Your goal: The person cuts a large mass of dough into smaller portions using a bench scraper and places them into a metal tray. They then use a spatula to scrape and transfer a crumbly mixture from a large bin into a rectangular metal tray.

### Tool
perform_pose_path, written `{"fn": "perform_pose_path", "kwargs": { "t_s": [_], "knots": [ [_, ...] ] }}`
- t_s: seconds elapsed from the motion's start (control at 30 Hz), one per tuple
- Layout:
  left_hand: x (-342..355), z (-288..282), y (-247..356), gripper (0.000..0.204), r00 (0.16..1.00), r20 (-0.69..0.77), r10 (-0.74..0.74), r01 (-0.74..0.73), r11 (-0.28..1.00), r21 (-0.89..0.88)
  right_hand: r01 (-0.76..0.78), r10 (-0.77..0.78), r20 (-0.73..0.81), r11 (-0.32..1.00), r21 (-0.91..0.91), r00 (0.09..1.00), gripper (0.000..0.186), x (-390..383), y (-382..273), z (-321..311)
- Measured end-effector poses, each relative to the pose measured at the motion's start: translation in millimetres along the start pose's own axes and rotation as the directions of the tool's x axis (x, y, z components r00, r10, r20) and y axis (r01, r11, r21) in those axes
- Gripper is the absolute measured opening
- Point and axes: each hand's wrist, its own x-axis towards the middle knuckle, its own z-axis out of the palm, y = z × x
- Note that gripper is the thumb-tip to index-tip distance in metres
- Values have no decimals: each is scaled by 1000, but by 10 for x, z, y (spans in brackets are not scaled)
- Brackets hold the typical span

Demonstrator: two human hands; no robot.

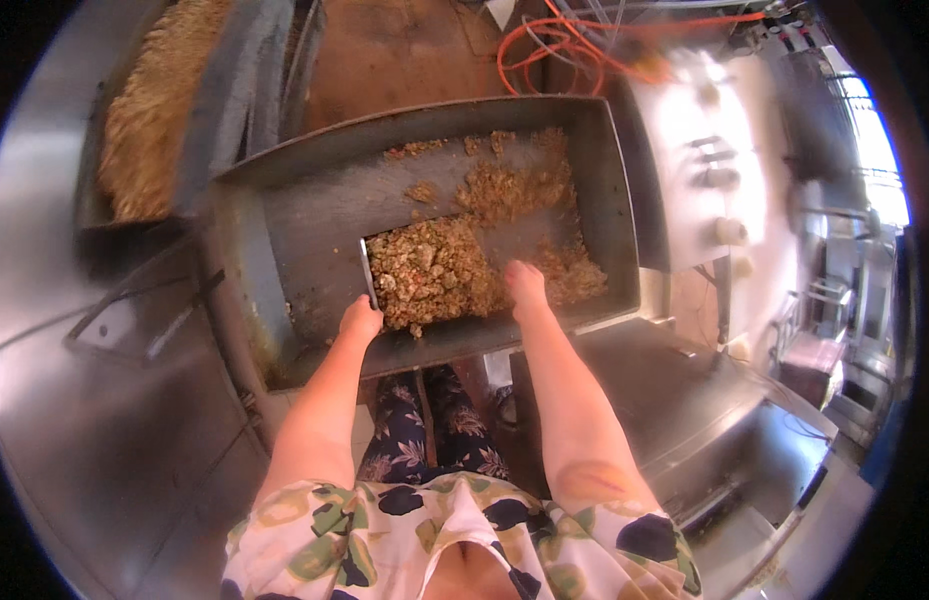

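A large grey metal trough [299, 230] holds loose clumps of crumbly brown mixture [509, 180]. Inside it, a denser heap [424, 265] is banked against a straight metal edge [366, 262], apparently part of a flat scoop or pan whose shape is mostly hidden. My left hand [360, 322] is closed on the near end of that edge. My right hand [526, 290] is at the heap's right side, fingers curled; what they hold is hidden and slightly blurred.
Another long trough [92, 205] full of golden-brown material stands at upper left, beside steel surfaces [84, 420]. Orange hoses [544, 30] coil at the top. A bright pale machine or surface [699, 130] is at right, with a steel surface [674, 390] below.
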Motion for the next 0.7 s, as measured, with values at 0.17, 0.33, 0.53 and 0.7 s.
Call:
{"fn": "perform_pose_path", "kwargs": {
  "t_s": [0.17,0.33,0.53,0.7],
  "knots": [
    [550,103,12,45,992,43,-121,120,993,11,-14,12,-7,933,-359,1000,37,879,236,362],
    [509,142,148,34,992,-124,10,-10,1000,5,-113,107,-36,919,-378,994,47,1033,228,404],
    [472,-143,201,22,997,-4,-79,69,891,-449,-220,244,59,938,-269,968,58,959,-7,505],
    [277,-372,295,38,999,-20,-48,23,749,-662,-177,137,222,969,174,965,53,539,-256,682]
  ]
}}
